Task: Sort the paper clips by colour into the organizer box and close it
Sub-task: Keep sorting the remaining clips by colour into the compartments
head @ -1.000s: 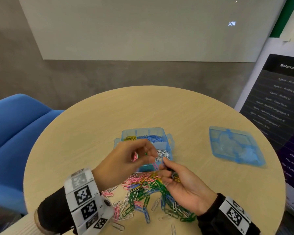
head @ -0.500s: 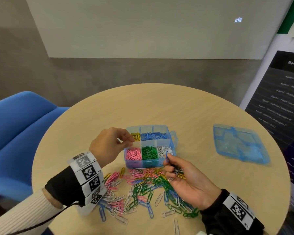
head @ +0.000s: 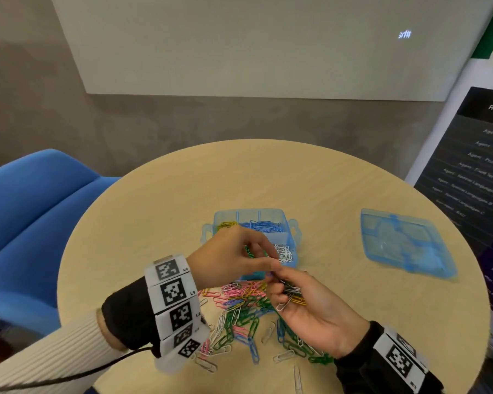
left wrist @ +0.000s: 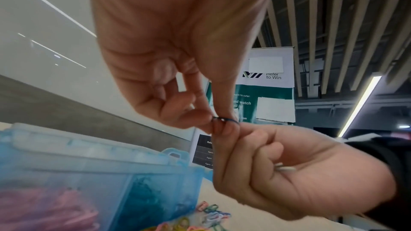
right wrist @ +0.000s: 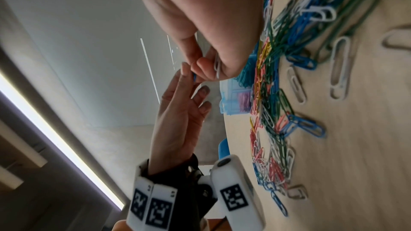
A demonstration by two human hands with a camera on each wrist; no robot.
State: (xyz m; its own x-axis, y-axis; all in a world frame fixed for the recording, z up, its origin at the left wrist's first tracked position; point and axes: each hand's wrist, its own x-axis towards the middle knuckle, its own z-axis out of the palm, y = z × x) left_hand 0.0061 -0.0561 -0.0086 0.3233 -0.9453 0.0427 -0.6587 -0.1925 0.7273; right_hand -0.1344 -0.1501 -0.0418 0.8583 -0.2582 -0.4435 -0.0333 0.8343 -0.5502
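A single blue paper clip (left wrist: pixel 224 119) is pinched between the left hand (head: pixel 234 257) thumb and forefinger and the right hand (head: pixel 308 305) fingertips, just in front of the open organizer box (head: pixel 292 237), its blue compartment beyond the hands. The right hand also cups a small bunch of clips. Only the left wrist view shows the shared pinch; the head view alone shows the lid (head: pixel 404 245) lying apart.
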